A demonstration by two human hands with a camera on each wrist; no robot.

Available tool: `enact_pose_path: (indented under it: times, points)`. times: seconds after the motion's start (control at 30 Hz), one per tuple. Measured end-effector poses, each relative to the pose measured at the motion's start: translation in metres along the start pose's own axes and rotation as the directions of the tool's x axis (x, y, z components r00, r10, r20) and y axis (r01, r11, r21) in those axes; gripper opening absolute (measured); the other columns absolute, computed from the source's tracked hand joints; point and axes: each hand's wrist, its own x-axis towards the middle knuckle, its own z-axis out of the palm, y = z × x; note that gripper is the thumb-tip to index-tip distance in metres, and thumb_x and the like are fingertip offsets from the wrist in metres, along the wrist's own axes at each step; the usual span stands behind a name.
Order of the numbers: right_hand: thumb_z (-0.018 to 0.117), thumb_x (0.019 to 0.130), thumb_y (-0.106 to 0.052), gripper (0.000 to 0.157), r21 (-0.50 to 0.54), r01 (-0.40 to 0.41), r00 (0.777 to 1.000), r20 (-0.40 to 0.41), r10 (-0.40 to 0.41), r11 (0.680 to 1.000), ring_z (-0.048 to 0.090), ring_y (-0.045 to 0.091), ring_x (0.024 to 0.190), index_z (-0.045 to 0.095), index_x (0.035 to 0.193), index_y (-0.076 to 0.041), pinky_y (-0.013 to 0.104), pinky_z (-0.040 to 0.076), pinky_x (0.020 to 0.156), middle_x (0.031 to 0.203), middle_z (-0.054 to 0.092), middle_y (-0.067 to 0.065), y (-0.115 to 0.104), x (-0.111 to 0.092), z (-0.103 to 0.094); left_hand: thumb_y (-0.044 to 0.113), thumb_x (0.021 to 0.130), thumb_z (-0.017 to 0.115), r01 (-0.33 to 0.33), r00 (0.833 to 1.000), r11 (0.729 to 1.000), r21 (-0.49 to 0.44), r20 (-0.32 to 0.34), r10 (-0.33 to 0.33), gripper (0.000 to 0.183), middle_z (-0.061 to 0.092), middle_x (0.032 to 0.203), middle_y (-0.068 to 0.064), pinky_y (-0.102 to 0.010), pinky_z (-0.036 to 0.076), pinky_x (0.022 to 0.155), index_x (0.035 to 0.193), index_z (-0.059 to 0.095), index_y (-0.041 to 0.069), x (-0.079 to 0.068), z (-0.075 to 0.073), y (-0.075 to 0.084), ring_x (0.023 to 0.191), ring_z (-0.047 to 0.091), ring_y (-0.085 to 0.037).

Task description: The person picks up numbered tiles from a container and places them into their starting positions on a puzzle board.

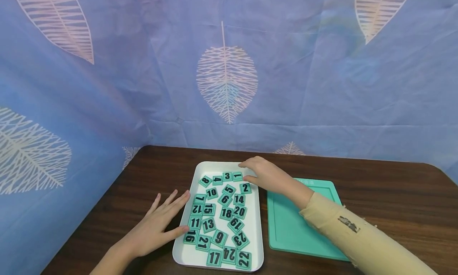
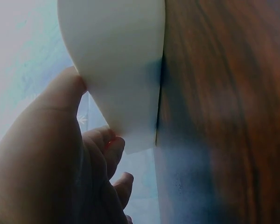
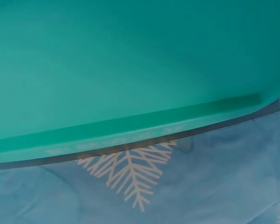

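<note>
A white tray (image 1: 255, 231) lies on the table, holding several green number tiles with black digits. My left hand (image 1: 155, 227) spreads along the tray's left side, fingers straight, with fingertips and thumb touching the rim. In the left wrist view, the thumb (image 2: 72, 86) and fingertips meet the edge of the tray wall (image 2: 121, 70). At the far right corner, my right hand (image 1: 267, 176) hovers by tile 1 (image 1: 237, 176) and tile 2 (image 1: 245, 188). Its thumb and fingers are apart, with nothing visible between them. The right wrist view does not show this hand.
Right of the tray lies a flat green frame board (image 1: 297, 227), with a raised border, partly under my right forearm. The dark wooden table (image 1: 168, 163) ends at a blue curtain (image 1: 286, 88) printed with white leaves.
</note>
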Motion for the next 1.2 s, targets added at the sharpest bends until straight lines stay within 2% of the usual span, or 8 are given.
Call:
enact_pose_path:
  times: [0.27,0.53,0.67,0.9,1.2]
  points:
    - [0.066,0.092,-0.014,0.038,-0.022,0.000,0.999,0.050,0.001,1.000,0.050,0.030,0.121,0.059,0.127,-0.002,0.041,0.045,0.095,0.125,0.059,0.012,0.000,0.014,0.007,0.055,0.092,0.054,-0.022,1.000,0.999,0.041,-0.008,0.022,0.078,0.022,0.156,0.007,-0.062,-0.001,0.110,0.154,0.017,0.028,0.001,0.001,0.000,0.145,0.011,-0.025]
    - [0.065,0.091,-0.008,0.036,-0.077,-0.002,0.997,0.082,0.008,0.997,0.050,0.031,0.121,0.060,0.127,-0.001,0.040,0.046,0.095,0.128,0.058,0.014,-0.001,0.021,0.016,0.054,0.091,0.055,-0.006,1.000,1.000,0.029,-0.010,0.006,0.079,0.022,0.157,0.006,-0.062,-0.001,0.110,0.154,0.015,0.028,0.002,0.002,0.000,0.145,0.010,-0.026]
    - [0.066,0.090,-0.006,0.036,-0.119,0.029,0.996,0.082,-0.019,0.993,0.051,0.030,0.120,0.061,0.125,-0.001,0.040,0.045,0.096,0.128,0.059,0.013,-0.002,0.023,0.019,0.055,0.091,0.055,-0.016,1.000,0.999,0.047,-0.017,0.017,0.080,0.020,0.157,0.006,-0.061,-0.001,0.110,0.155,0.015,0.027,0.002,0.002,0.000,0.145,0.011,-0.025]
    - [0.067,0.089,-0.008,0.034,-0.175,0.072,0.994,0.088,-0.058,0.982,0.053,0.030,0.118,0.063,0.123,-0.001,0.041,0.043,0.098,0.126,0.060,0.014,-0.002,0.025,0.023,0.058,0.091,0.053,-0.029,0.999,0.996,0.090,-0.015,0.030,0.082,0.016,0.158,0.008,-0.060,0.000,0.111,0.155,0.013,0.026,0.002,0.003,0.001,0.145,0.009,-0.021]
    - [0.068,0.089,-0.013,0.032,-0.215,0.048,0.992,0.126,-0.021,0.975,0.052,0.031,0.113,0.064,0.120,-0.005,0.045,0.046,0.091,0.121,0.059,0.014,-0.003,0.026,0.025,0.059,0.091,0.050,-0.063,0.997,0.984,0.165,-0.027,0.069,0.081,0.014,0.158,0.009,-0.058,-0.001,0.112,0.155,0.015,0.023,0.001,0.002,0.000,0.145,0.011,-0.021]
